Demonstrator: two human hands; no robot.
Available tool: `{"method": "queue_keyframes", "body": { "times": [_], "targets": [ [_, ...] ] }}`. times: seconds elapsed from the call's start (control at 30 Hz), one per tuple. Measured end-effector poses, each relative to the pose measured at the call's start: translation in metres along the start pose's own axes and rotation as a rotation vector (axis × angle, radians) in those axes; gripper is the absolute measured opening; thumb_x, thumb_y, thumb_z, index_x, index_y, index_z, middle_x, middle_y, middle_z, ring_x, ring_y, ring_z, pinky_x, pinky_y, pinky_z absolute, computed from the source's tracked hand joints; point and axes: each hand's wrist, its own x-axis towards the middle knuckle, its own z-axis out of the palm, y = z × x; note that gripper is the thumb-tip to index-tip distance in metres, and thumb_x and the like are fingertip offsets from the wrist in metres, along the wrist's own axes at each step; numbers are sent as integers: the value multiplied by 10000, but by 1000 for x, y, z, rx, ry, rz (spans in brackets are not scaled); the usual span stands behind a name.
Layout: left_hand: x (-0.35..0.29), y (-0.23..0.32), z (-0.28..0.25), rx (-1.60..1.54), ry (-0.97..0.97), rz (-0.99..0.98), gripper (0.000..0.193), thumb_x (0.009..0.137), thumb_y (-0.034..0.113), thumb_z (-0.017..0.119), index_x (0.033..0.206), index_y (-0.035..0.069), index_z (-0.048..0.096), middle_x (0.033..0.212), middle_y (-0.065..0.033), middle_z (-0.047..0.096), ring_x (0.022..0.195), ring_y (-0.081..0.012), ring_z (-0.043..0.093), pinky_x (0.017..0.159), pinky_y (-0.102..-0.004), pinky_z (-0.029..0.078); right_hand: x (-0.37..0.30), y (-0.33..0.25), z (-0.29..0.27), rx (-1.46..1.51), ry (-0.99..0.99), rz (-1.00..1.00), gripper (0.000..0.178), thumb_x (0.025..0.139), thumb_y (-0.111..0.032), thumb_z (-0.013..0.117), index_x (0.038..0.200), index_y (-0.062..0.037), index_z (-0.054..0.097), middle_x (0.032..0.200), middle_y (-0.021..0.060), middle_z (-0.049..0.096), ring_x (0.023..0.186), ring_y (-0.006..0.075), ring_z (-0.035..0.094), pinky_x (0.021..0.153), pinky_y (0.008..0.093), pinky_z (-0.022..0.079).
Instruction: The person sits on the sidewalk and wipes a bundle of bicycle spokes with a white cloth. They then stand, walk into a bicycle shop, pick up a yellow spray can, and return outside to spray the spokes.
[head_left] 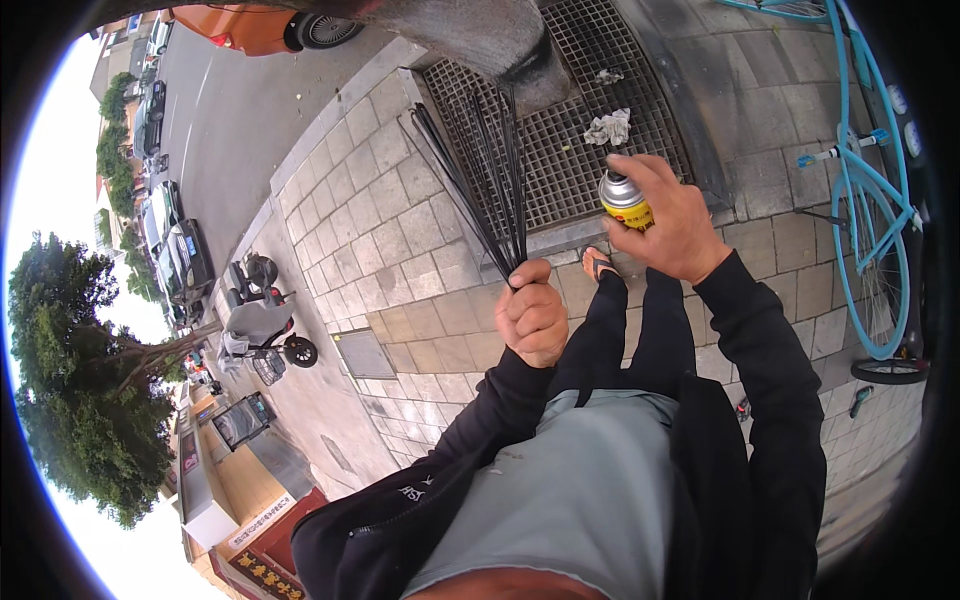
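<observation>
My left hand [533,315] is closed around one end of a bundle of thin black rods [490,190], which look like bicycle spokes. Their free ends fan out away from me, over the edge of a metal grate [560,190]. In my right hand [675,215] is a spray can [628,205] with a yellow label and a silver top. My index finger rests on its nozzle, and the can's lower part is hidden by the hand. The can is to the right of the rods, apart from them. No spray mist shows.
A tree trunk [510,50] rises from the grate, with crumpled paper [608,128] beside it. A turquoise bicycle [865,190] is at the right. Stone paving [400,215] surrounds the grate. A parked scooter [265,325] and an orange car [240,28] are farther left.
</observation>
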Motion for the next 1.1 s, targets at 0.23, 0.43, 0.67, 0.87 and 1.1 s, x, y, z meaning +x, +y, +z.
{"method": "queue_keyframes", "body": {
  "times": [0.23, 0.43, 0.67, 0.87, 1.1],
  "targets": [
    [-11, 28, -2, 262, 149, 100, 140, 1102, 225, 531, 1064, 102, 477, 593, 51, 296, 448, -60, 246, 373, -209, 233, 11, -24, -7, -78, -64, -67, 703, 811, -256, 836, 1446, -174, 546, 1187, 161, 634, 790, 348, 721, 669, 410, 602],
    [-24, 46, 2, 412, 254, 107, 202, 1114, 311, 531, 1064, 124, 473, 605, 70, 250, 456, -56, 211, 376, -203, 195, 37, -49, -19, -183, -270, -265, 674, 819, -240, 813, 1443, -209, 560, 1136, 151, 630, 743, 328, 707, 630, 401, 590],
    [-33, 59, 1, 475, 284, 134, 250, 1117, 371, 519, 1065, 132, 465, 609, 66, 230, 462, -59, 202, 377, -209, 191, 69, -52, -23, -267, -181, -251, 678, 835, -250, 801, 1461, -206, 543, 1109, 146, 639, 730, 316, 710, 626, 393, 591],
    [-42, 69, 4, 524, 295, 121, 255, 1119, 377, 513, 1061, 135, 462, 609, 68, 237, 460, -59, 209, 376, -213, 193, 85, -47, -26, -318, -76, -165, 626, 859, -246, 774, 1437, -195, 540, 1046, 146, 634, 717, 333, 710, 628, 433, 587],
    [-48, 74, 12, 647, 370, 130, 275, 1119, 390, 512, 1062, 126, 462, 613, 69, 230, 466, -60, 189, 374, -221, 178, 77, -65, -32, -247, -181, -230, 643, 848, -228, 784, 1446, -210, 547, 1064, 124, 640, 756, 323, 712, 649, 414, 591]
  ]
}}
